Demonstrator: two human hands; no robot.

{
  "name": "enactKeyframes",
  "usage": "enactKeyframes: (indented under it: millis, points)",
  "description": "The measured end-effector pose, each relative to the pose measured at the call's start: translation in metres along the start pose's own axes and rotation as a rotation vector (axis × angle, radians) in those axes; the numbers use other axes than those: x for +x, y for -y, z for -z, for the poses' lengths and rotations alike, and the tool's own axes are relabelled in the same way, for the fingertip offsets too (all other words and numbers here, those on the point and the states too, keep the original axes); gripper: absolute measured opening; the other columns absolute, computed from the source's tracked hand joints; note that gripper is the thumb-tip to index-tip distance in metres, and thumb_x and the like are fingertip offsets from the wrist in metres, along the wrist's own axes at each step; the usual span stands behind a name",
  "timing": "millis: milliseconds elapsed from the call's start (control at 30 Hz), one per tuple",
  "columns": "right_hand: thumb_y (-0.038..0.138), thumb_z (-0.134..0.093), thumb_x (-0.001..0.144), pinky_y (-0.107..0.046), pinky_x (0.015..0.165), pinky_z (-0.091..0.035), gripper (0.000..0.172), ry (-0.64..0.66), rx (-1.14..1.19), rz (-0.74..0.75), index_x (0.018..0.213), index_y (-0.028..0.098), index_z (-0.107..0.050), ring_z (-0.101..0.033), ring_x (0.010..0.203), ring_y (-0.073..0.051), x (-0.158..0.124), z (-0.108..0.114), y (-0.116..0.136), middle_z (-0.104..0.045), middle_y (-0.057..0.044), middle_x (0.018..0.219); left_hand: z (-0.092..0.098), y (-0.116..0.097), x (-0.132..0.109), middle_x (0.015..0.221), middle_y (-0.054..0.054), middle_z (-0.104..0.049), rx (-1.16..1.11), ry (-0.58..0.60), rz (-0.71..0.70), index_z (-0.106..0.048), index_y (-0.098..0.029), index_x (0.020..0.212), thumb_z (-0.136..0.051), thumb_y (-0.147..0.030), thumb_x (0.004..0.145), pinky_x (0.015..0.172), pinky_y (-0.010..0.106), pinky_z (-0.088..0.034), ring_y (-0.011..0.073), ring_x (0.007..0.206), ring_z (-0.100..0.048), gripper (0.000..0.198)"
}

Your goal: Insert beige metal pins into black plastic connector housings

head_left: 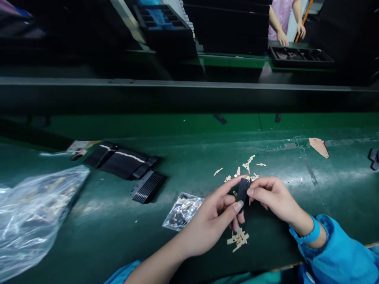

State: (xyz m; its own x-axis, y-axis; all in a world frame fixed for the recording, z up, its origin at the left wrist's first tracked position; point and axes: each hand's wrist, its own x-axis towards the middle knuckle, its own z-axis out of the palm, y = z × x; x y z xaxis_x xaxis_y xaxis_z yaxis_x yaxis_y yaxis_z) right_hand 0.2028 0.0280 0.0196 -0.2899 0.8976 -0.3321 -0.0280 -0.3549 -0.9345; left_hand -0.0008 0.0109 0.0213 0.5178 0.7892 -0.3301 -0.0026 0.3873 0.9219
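My left hand (211, 221) holds a small black rectangular plastic part (242, 190) between thumb and fingers, tilted up above the bench. At that part's right edge, my right hand (274, 197) is closed in a pinch; whatever its fingertips grip is too small to make out. Thin cream-and-brass metal strips (248, 165) lie scattered just beyond the hands. A second pile of strips (238, 239) sits below the fingers of my left hand. Left of that hand is a small clear plastic bag (182, 211) with small pieces inside.
Black ribbed parts (148, 186) lie stacked on the green bench (103, 236) beside a large clear bag (38, 221). A torn tan scrap (319, 147) is at right. Past the rail (189, 84), a co-worker's hand (282, 38) is over a black divided tray (302, 57).
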Motion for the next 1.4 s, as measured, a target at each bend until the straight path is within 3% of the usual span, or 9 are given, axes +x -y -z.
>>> enactKeyframes:
  millis: [100,267,400,533,767,1133,1400]
  points:
    - [0.032,-0.082,0.077,-0.025,0.058,-0.038,0.017,-0.05,-0.026,0.021,0.07,0.019,-0.074,-0.047,0.058,-0.011,-0.002,-0.001,-0.004,-0.061,0.003,0.062,-0.001,0.002,0.0,0.076,0.0,-0.072,-0.021,-0.006,0.006,-0.035,-0.017,0.162,-0.062,-0.037,0.102,0.061,0.028,-0.054,0.0151,0.06,-0.066,0.068]
    - [0.036,-0.079,0.082,-0.027,0.058,-0.039,0.023,-0.049,-0.093,0.035,0.067,0.019,-0.073,-0.048,0.059,-0.013,-0.004,0.001,0.0,-0.062,0.002,0.062,0.0,0.003,-0.001,0.074,0.0,-0.072,-0.042,-0.01,-0.005,-0.041,-0.019,0.161,-0.064,-0.036,0.102,0.061,0.027,-0.054,0.014,0.06,-0.066,0.065]
    - [0.047,-0.084,0.079,-0.028,0.058,-0.039,0.033,0.041,-0.021,0.023,0.066,0.019,-0.072,-0.048,0.058,-0.013,-0.004,0.004,0.005,-0.061,0.002,0.06,0.008,0.007,0.0,0.07,0.0,-0.073,-0.198,0.08,0.027,-0.042,-0.018,0.16,-0.071,-0.04,0.099,0.05,0.022,-0.052,0.0121,0.049,-0.064,0.071]
    - [0.05,-0.086,0.078,-0.027,0.055,-0.034,0.035,0.046,0.002,0.047,0.072,0.018,-0.072,-0.044,0.057,-0.012,-0.006,0.005,0.005,-0.059,0.002,0.062,0.013,0.011,0.001,0.066,0.001,-0.074,-0.316,0.135,0.043,-0.045,-0.019,0.159,-0.076,-0.044,0.095,0.045,0.02,-0.051,0.0118,0.045,-0.064,0.076]
    - [0.042,-0.09,0.074,-0.026,0.054,-0.033,0.031,-0.075,-0.029,0.102,0.079,0.019,-0.071,-0.041,0.057,-0.011,-0.009,0.008,0.008,-0.053,0.005,0.064,0.007,0.008,0.001,0.069,0.002,-0.075,-0.268,0.099,0.025,-0.05,-0.021,0.158,-0.077,-0.044,0.096,0.049,0.019,-0.052,0.0107,0.049,-0.064,0.072]
    - [0.044,-0.094,0.068,-0.026,0.052,-0.029,0.035,-0.097,0.009,0.08,0.072,0.019,-0.071,-0.038,0.055,-0.011,-0.007,0.007,0.009,-0.053,0.005,0.057,0.01,0.011,0.001,0.068,0.003,-0.074,-0.31,0.129,0.045,-0.046,-0.02,0.16,-0.075,-0.042,0.096,0.048,0.02,-0.051,0.012,0.048,-0.063,0.073]
    - [0.047,-0.092,0.071,-0.027,0.054,-0.032,0.035,-0.126,-0.033,0.126,0.077,0.019,-0.072,-0.04,0.057,-0.011,-0.006,0.008,0.007,-0.056,0.004,0.062,0.014,0.016,0.004,0.058,-0.002,-0.065,-0.484,0.193,0.163,-0.043,-0.019,0.161,-0.081,-0.042,0.09,0.037,0.014,-0.04,0.0072,0.037,-0.048,0.083]
